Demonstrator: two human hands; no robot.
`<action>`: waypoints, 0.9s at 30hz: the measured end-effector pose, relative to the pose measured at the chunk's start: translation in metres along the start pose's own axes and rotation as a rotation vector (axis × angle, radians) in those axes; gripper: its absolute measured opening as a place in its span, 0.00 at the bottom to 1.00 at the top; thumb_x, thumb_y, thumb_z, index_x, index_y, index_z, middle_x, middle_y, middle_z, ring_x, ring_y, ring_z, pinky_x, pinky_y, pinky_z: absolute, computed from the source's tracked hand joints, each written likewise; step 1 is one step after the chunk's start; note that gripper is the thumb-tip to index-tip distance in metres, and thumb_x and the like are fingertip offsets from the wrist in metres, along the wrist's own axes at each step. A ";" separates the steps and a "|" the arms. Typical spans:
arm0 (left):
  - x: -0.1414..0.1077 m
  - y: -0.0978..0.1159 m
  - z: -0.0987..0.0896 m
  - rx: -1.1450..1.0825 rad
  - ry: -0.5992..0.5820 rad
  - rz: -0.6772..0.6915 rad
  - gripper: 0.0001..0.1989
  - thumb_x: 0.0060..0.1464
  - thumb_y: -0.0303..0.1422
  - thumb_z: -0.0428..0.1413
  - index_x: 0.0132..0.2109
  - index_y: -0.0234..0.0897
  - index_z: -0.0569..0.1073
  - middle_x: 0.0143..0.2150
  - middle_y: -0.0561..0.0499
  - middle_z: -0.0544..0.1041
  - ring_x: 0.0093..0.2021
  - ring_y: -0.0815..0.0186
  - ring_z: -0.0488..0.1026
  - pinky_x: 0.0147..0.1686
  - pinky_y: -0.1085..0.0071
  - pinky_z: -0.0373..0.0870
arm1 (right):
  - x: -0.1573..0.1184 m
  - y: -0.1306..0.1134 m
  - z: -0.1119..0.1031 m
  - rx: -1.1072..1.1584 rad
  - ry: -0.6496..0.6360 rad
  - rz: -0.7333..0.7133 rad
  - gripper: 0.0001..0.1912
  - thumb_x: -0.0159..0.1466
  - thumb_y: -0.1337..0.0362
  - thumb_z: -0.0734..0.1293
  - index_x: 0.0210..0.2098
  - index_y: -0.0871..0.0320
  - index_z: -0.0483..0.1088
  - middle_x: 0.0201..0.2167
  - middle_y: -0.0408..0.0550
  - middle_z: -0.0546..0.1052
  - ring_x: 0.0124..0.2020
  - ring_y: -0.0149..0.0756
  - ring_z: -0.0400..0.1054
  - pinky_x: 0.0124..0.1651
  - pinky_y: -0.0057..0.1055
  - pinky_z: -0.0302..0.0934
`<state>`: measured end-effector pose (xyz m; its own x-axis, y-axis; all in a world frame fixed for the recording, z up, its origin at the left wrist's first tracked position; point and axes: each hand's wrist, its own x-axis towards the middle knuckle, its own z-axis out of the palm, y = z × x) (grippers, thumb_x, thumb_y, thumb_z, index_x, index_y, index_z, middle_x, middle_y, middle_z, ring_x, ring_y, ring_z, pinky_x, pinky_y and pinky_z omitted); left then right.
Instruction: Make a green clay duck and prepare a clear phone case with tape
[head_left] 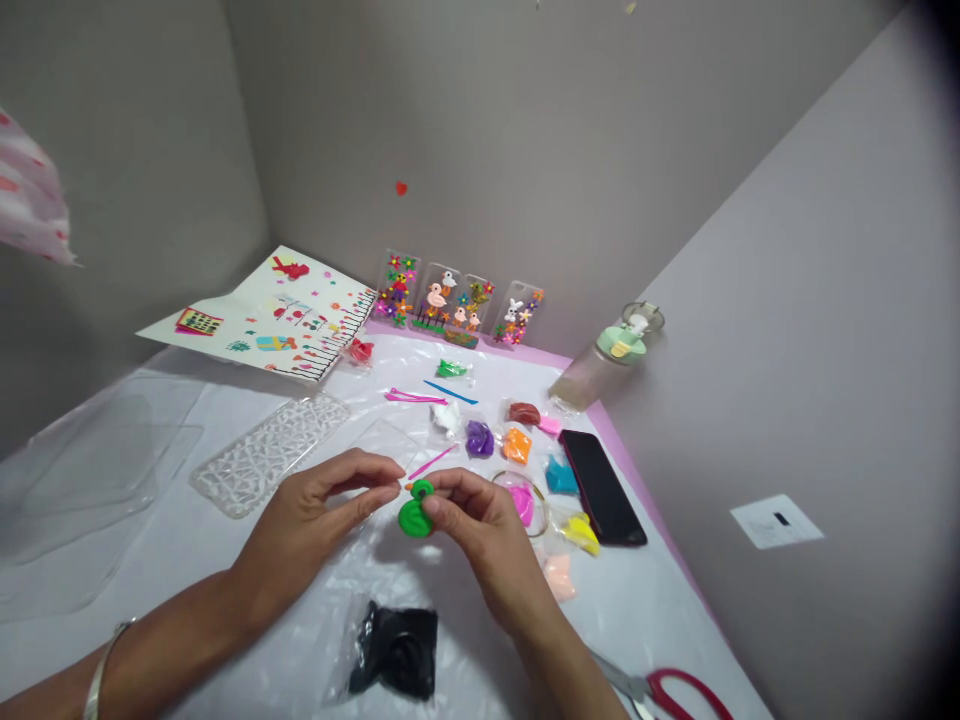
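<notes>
- One small green clay figure (pixel 415 518), with a round head, a larger round body and an orange tip at its left, is held above the middle of the counter (pixel 180 550).
- The right hand (pixel 484 525) pinches the figure between thumb and fingers.
- The left hand (pixel 319 515) has its thumb and forefinger drawn nearly together just beside the orange tip; whether anything is between them, I cannot tell.
- Just beyond the hands lies a thin pink stick (pixel 433 461).
- In front of the person is a black packet (pixel 397 652).
- Behind and to the right are wrapped lumps, among them a purple lump (pixel 480 440), an orange lump (pixel 517 446) and a yellow lump (pixel 582 534).
- A dark phone (pixel 604 488) lies right of these; red-handled scissors (pixel 679 690) lie nearer.
- To the left lies a clear patterned case (pixel 270 455).
- Farthest back, four decorated cases (pixel 436 297) stand along the wall (pixel 450 120), beside a drawn-on white sheet (pixel 240 310).
</notes>
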<state>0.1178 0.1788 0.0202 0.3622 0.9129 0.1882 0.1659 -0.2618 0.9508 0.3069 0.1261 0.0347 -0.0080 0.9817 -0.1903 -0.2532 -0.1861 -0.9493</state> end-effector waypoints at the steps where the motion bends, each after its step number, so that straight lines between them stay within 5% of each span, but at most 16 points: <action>1: 0.000 0.001 0.000 0.002 -0.002 0.019 0.05 0.58 0.38 0.61 0.40 0.46 0.82 0.38 0.54 0.83 0.40 0.62 0.80 0.44 0.70 0.77 | 0.000 0.000 0.000 0.000 -0.002 0.003 0.13 0.55 0.57 0.78 0.35 0.57 0.80 0.29 0.43 0.80 0.30 0.31 0.72 0.38 0.28 0.66; 19: -0.004 -0.005 -0.002 0.141 -0.037 0.415 0.09 0.64 0.24 0.57 0.45 0.43 0.78 0.40 0.54 0.79 0.41 0.69 0.77 0.43 0.76 0.72 | -0.001 0.000 0.002 -0.029 -0.029 0.023 0.13 0.54 0.57 0.79 0.35 0.58 0.81 0.30 0.42 0.80 0.30 0.29 0.71 0.37 0.26 0.65; 27: -0.005 -0.005 -0.002 0.196 -0.013 0.449 0.08 0.64 0.25 0.58 0.46 0.42 0.77 0.41 0.53 0.79 0.42 0.66 0.77 0.43 0.73 0.73 | 0.000 -0.001 0.001 -0.025 -0.023 0.023 0.13 0.54 0.56 0.79 0.34 0.57 0.81 0.29 0.43 0.80 0.30 0.30 0.71 0.37 0.27 0.66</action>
<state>0.1133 0.1763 0.0155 0.4491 0.6927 0.5644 0.1599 -0.6838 0.7119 0.3058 0.1263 0.0357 -0.0361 0.9778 -0.2062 -0.2287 -0.2090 -0.9508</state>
